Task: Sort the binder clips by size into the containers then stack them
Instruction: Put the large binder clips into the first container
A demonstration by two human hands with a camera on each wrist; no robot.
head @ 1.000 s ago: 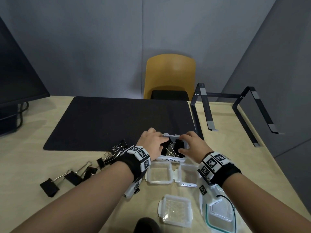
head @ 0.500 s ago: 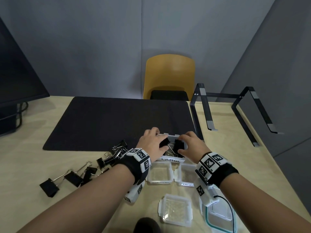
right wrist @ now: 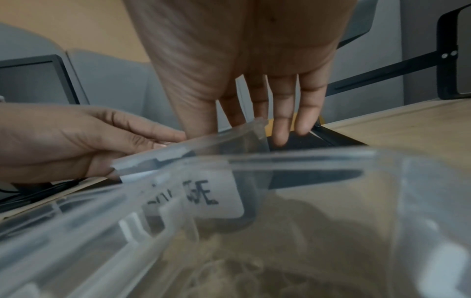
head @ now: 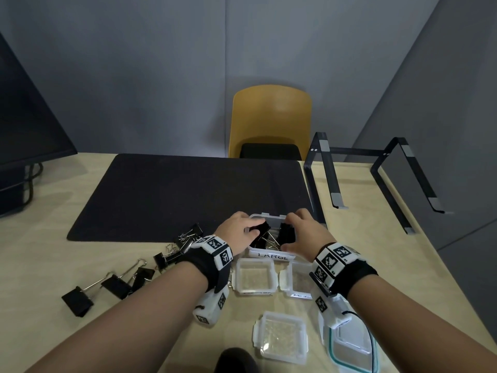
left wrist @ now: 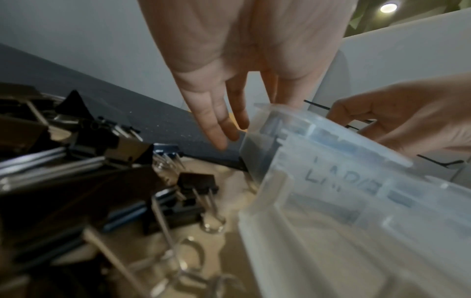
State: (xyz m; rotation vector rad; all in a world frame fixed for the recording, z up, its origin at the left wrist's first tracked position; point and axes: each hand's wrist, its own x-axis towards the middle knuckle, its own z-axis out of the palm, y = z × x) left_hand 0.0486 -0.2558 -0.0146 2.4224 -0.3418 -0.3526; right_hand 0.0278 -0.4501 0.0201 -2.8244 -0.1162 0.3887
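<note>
The clear container labelled LARGE sits at the near edge of the black mat, with large black binder clips inside. My left hand holds its left side, fingers down the outside wall and thumb over a clip at the rim. Across its right side my right hand has fingers at the far rim and thumb at the near wall. Several loose clips of mixed sizes lie on the table to the left.
Two empty small containers stand just in front of the LARGE one. Nearer me lie a lid and a teal-rimmed lid. The black mat, a laptop stand, a yellow chair and a monitor surround the area.
Both hands stay on the LARGE container and have shifted only slightly. The left thumb has slid back, and more of the left clip shows.
</note>
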